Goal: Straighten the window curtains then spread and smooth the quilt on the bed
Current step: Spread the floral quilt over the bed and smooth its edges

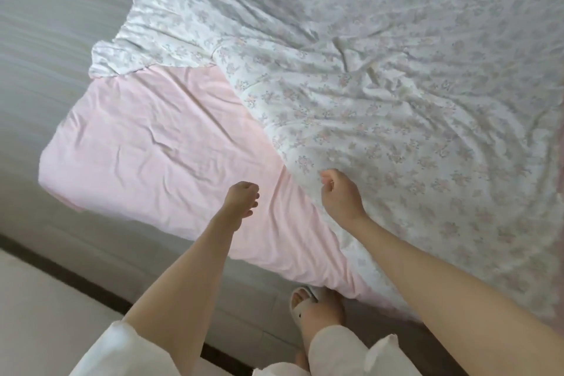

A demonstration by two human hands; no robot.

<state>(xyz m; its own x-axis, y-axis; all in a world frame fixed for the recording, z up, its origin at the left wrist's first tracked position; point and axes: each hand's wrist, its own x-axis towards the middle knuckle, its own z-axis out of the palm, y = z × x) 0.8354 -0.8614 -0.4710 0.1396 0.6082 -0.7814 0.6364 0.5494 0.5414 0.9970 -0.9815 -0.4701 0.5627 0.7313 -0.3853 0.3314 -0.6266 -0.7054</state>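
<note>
A white quilt [381, 107] with a small pink flower print lies wrinkled over most of the bed. Its near left edge runs diagonally and leaves a corner of the pink sheet [146, 137] bare. A bunched part of the quilt hangs off the bed's far left side. My left hand [241, 200] hovers over the pink sheet with its fingers curled and nothing in it. My right hand [338, 195] is right at the quilt's diagonal edge, fingers curled into a loose fist. The fabric under it lies flat, with no fold lifted. No curtains are in view.
Grey floor [45, 40] runs along the bed's left side and near edge. My foot in a white slipper [305, 305] stands close to the bed's near edge. A dark strip [76, 281] and a pale surface cross the lower left.
</note>
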